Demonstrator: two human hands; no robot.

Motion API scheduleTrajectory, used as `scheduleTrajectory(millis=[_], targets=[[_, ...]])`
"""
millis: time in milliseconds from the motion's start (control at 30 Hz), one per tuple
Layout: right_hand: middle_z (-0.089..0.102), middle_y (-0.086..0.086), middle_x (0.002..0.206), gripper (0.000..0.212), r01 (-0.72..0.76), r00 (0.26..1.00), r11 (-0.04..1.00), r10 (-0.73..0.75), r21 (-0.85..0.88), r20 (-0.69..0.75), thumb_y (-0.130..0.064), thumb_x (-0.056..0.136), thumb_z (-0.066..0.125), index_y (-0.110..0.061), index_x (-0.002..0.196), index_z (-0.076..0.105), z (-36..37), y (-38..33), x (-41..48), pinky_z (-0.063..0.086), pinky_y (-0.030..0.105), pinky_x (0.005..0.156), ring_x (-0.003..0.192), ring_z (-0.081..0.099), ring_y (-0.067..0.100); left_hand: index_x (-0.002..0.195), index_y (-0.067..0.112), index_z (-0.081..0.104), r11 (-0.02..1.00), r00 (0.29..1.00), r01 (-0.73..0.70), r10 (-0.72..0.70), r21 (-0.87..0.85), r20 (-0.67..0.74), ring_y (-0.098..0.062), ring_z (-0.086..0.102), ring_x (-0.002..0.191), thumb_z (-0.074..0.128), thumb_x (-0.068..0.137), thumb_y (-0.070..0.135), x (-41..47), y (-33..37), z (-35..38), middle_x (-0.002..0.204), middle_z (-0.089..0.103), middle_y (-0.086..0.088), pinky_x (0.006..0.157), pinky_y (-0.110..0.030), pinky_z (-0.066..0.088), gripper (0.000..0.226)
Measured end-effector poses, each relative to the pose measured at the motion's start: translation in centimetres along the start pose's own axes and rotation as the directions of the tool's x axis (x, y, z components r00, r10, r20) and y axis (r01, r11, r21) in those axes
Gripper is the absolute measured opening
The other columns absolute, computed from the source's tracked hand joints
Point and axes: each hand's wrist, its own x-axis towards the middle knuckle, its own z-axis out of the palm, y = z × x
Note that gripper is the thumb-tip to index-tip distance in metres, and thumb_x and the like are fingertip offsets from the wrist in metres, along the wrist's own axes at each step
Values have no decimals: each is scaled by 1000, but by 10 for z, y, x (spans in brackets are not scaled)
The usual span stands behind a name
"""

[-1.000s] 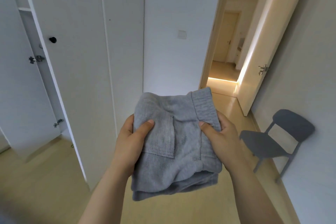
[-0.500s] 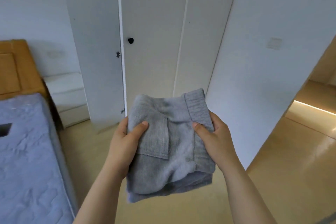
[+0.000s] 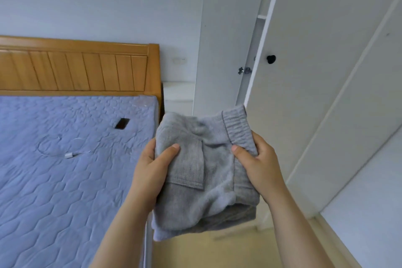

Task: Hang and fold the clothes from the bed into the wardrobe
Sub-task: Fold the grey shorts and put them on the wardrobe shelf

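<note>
Bed [image 3: 54, 180] on the left, wardrobe [image 3: 315, 93] ajar on the right, folded grey shorts [image 3: 208, 180] in mid-air between them. Left hand [image 3: 150, 172] and right hand [image 3: 258, 165] each grip a side, thumbs on top. Keep the stack level and pinched, I'd say, so no layer slips going inside.

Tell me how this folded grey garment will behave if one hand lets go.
Probably floppy: the grey garment droops below the left hand and right hand. Its loose layers would likely unfold. Seems light; pinches hold it.
</note>
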Motion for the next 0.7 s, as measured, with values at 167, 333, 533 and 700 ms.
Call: scheduleTrajectory(millis=[167,333,533,700], targets=[[69,-23,103,33,0,999,1000,-1,25,36,-19,89,65,-33,118,64,49,9,75,50,11,74,93,64,-4,100,40,65,1000,998,-26,26,-7,-51,-10,67,94,69,84,36,75,9,-20,95,71,17,80,-34,53,17],[69,-19,105,32,3,999,999,-5,39,44,-22,89,65,-31,120,63,82,20,139,49,17,77,94,64,-3,100,41,65,999,996,-55,54,-1,-68,-8,68,93,69,84,35,143,14,-29,96,72,17,81,-34,53,17],[68,-25,107,37,-1,997,999,-3,50,83,-20,88,65,-32,124,62,110,45,216,49,12,78,95,63,-7,97,41,65,999,996,-35,35,2,-86,0,67,82,67,85,33,222,7,-21,91,71,20,74,-30,50,14],[69,-25,101,34,18,997,996,-24,84,72,-18,89,64,-30,120,64,126,67,298,50,13,75,90,64,-6,100,35,65,998,992,-62,64,23,-112,-7,67,89,67,85,34,302,11,-3,95,71,13,72,-28,50,16]])
